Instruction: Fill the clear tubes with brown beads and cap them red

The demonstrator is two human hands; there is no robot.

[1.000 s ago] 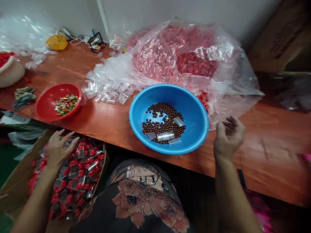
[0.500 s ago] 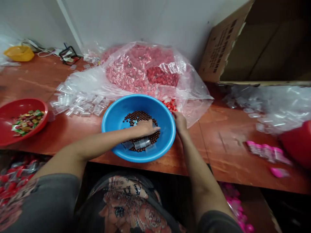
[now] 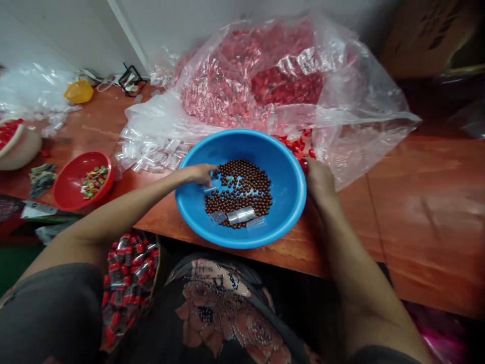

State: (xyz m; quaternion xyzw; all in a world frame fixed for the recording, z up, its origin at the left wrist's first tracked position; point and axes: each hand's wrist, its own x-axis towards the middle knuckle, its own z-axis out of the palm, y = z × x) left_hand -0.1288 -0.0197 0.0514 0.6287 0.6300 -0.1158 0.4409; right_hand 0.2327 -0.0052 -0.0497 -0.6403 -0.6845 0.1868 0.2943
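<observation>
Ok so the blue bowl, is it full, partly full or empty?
Partly full: small brown balls and a few clear containers lie in the bottom of the blue bowl, with much of its inner wall bare.

No whole word could be made out from where I stood. On the front of the dark shirt (image 3: 182, 313), a pale patch (image 3: 202, 267) carried lettering: a smaller row at its far side and larger dark characters nearer the flowers – an A-like shape among them, the rest too unclear to spell. Dark printing (image 3: 442, 30) ran aslant on the brown carton (image 3: 409, 50) at the far right, blurred past reading. The white card (image 3: 38, 210) at left bore a small mark – likewise illegible.
</observation>
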